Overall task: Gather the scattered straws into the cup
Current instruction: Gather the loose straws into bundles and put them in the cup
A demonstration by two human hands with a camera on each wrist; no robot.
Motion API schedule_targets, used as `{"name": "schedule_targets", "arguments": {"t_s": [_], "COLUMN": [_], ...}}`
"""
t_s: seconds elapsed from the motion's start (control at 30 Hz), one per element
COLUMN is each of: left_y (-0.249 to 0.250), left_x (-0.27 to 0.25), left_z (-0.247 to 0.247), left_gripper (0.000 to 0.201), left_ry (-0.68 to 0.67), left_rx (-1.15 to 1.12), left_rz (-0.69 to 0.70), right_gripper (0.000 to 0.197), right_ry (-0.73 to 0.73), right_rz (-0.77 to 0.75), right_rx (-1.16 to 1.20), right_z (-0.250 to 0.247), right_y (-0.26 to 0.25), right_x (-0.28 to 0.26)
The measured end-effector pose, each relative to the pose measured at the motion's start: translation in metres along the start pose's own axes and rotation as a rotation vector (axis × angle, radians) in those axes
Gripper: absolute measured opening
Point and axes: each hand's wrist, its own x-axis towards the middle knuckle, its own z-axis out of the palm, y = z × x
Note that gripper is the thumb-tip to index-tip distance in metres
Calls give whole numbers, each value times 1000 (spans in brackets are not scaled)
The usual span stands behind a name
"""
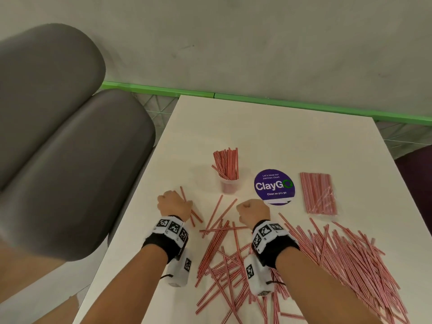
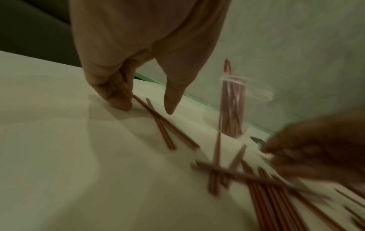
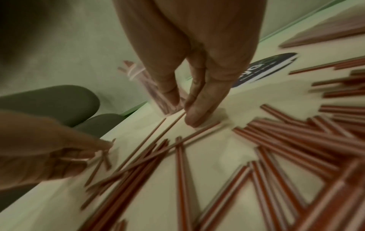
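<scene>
A clear plastic cup (image 1: 230,187) stands mid-table with several red-and-white straws (image 1: 226,163) upright in it. Many more straws (image 1: 339,258) lie scattered across the near and right part of the white table (image 1: 257,127). My left hand (image 1: 174,204) points down left of the cup. In the left wrist view the left hand (image 2: 147,106) has fingers and thumb apart, straddling two crossed straws (image 2: 164,125) that lie flat. My right hand (image 1: 253,212) points down right of centre. In the right wrist view the right hand (image 3: 183,107) rests its fingertips (image 3: 194,120) on the table beside a straw's end (image 3: 177,118).
A round purple ClayGo sticker (image 1: 274,185) lies right of the cup, and a flat wrapped pack of straws (image 1: 319,194) beyond it. Grey padded seats (image 1: 70,160) stand off the table's left edge. A green rail (image 1: 280,101) runs behind the table.
</scene>
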Motion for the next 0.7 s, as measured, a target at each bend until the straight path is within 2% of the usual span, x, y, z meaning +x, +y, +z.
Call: {"name": "schedule_targets", "arguments": {"t_s": [0.07,0.2,0.37,0.47,0.57,0.7], "left_y": [-2,-5,-10,-10,-9,-3], "left_x": [-6,-29,-52,-51,-54,-64], "left_z": [9,27,38,35,35,40], "left_gripper": [53,43,39,49,67,59], "left_ry": [-28,-86,-162,-139,-152,-179], "left_rx": [8,22,-13,-15,34,94], "left_rz": [21,181,226,239,325,412], "right_gripper": [21,23,28,32,42,55], "right_ry": [-28,-79,-117,-95,-73,-144], "right_rz": [-49,-112,-190,-217,-179,-115], "right_rx": [-66,-114,-147,-180,-305,-389], "right_z": [8,22,29,21,12,8], "right_y": [-6,-12,-10,-4,8,21], "right_x": [-6,-17,-23,-23,-26,-30]}}
